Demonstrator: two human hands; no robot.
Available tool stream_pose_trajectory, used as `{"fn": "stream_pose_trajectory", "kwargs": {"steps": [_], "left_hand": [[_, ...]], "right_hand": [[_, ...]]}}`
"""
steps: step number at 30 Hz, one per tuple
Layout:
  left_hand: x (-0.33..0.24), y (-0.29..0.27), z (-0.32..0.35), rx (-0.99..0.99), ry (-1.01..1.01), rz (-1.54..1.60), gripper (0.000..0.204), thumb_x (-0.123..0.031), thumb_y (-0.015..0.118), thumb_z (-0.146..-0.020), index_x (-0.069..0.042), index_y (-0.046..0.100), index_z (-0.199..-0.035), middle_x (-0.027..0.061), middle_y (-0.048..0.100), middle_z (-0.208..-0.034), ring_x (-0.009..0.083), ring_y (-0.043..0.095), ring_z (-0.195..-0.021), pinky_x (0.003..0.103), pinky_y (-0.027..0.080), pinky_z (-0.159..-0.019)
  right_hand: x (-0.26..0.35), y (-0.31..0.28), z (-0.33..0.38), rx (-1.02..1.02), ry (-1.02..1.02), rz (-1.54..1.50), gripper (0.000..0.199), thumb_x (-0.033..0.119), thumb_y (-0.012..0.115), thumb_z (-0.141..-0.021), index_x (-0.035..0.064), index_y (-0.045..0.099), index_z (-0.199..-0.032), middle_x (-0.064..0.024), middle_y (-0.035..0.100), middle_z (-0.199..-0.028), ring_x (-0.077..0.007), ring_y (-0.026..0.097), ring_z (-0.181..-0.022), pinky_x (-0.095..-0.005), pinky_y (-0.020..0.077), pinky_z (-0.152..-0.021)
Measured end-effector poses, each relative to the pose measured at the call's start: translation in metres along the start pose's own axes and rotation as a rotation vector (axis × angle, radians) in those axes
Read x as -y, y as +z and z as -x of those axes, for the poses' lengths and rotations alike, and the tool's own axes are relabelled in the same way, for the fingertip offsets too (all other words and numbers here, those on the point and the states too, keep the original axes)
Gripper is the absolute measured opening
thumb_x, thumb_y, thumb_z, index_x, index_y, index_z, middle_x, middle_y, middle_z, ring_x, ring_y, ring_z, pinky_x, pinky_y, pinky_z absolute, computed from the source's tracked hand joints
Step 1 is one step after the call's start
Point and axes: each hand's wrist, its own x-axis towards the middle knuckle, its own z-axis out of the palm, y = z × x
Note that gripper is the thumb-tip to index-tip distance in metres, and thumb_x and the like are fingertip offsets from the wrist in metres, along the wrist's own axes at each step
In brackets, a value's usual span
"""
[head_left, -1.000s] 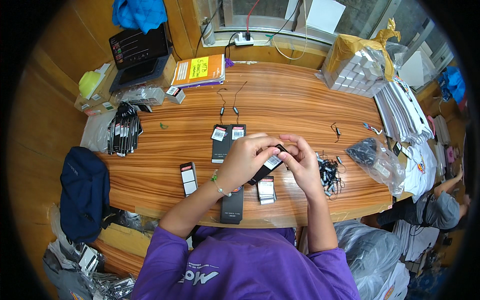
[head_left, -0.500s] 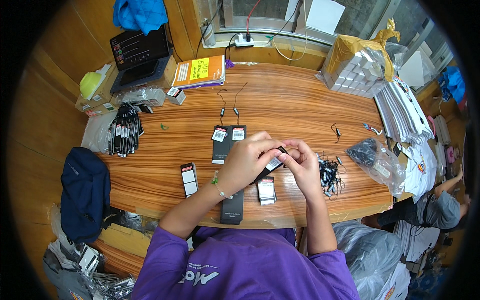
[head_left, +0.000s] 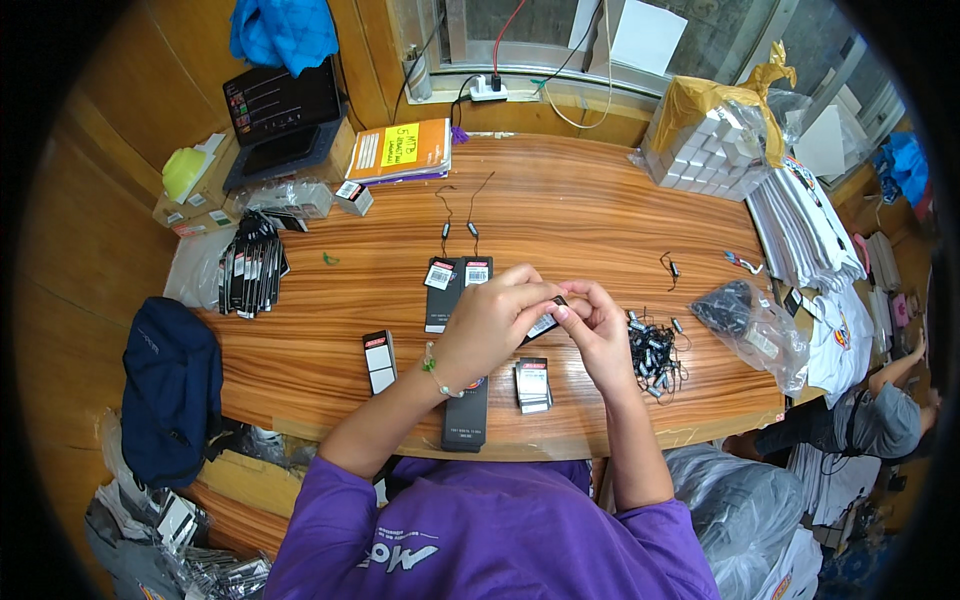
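Both hands meet over the middle of the table, around a black hang tag [head_left: 542, 325] with a white barcode label. My left hand [head_left: 497, 318] pinches the tag from its left side. On the other side, my right hand [head_left: 598, 325] has thumb and fingers closed at the tag's upper end; whether a cord is between them is hidden. Under my left wrist lies a stack of black tags [head_left: 464, 425]. Beyond it rest two labelled tags [head_left: 439, 274] with black cords stretched away from me. Small labelled cards [head_left: 533, 383] sit just below the hands.
Right of my hands is a pile of black string cords [head_left: 652, 358], with a single cord [head_left: 674, 270] farther off. More labelled cards [head_left: 379, 360] lie left. Bundled tags [head_left: 252, 270], a laptop [head_left: 280, 125], a box of small white cartons [head_left: 705, 150] and a plastic bag [head_left: 755, 325] surround these.
The held tag has turned, and less of it shows below my left hand. Both hands stay together at nearly the same place. The whole view has shifted slightly.
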Motion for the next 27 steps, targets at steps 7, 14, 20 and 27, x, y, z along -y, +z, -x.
{"fn": "stream_pose_trajectory", "kwargs": {"steps": [7,14,20,27], "left_hand": [[-0.006,-0.005,0.001,-0.064,0.301,-0.305,0.013,-0.009,0.066,-0.074,-0.009,0.068,-0.086,0.0027,0.061,-0.075,0.0181,0.061,-0.066,0.028,0.049,-0.056],[0.003,-0.002,0.003,-0.091,0.492,-0.335,0.012,-0.009,0.066,-0.069,-0.010,0.066,-0.081,0.0016,0.062,-0.076,0.0162,0.061,-0.067,0.027,0.049,-0.056],[0.010,-0.003,0.006,-0.054,0.503,-0.339,0.013,-0.010,0.068,-0.068,-0.010,0.066,-0.081,0.0015,0.061,-0.077,0.0163,0.061,-0.069,0.027,0.049,-0.057],[0.028,-0.038,0.026,-0.104,0.205,-0.152,0.030,-0.019,0.072,-0.068,-0.005,0.065,-0.094,0.0091,0.062,-0.093,0.0248,0.060,-0.085,0.033,0.048,-0.074]], "right_hand": [[-0.001,-0.009,-0.004,0.058,0.152,-0.367,0.013,0.013,0.054,-0.090,0.0022,0.059,-0.095,-0.0064,0.062,-0.093,-0.0111,0.056,-0.085,-0.0245,0.0438,-0.077],[0.008,-0.006,-0.011,-0.130,-0.047,-0.304,0.008,0.010,0.056,-0.087,0.0033,0.059,-0.085,-0.0061,0.061,-0.093,-0.0110,0.053,-0.086,-0.0241,0.0402,-0.078],[0.035,-0.016,-0.018,-0.226,-0.258,-0.224,0.012,0.015,0.051,-0.092,0.0049,0.055,-0.089,-0.0059,0.059,-0.081,-0.0081,0.047,-0.065,-0.0199,0.0377,-0.059],[0.048,0.000,-0.025,-0.103,-0.300,-0.293,0.014,0.010,0.051,-0.091,-0.0005,0.057,-0.100,-0.0044,0.053,-0.073,-0.0082,0.046,-0.060,-0.0208,0.0379,-0.053]]}}
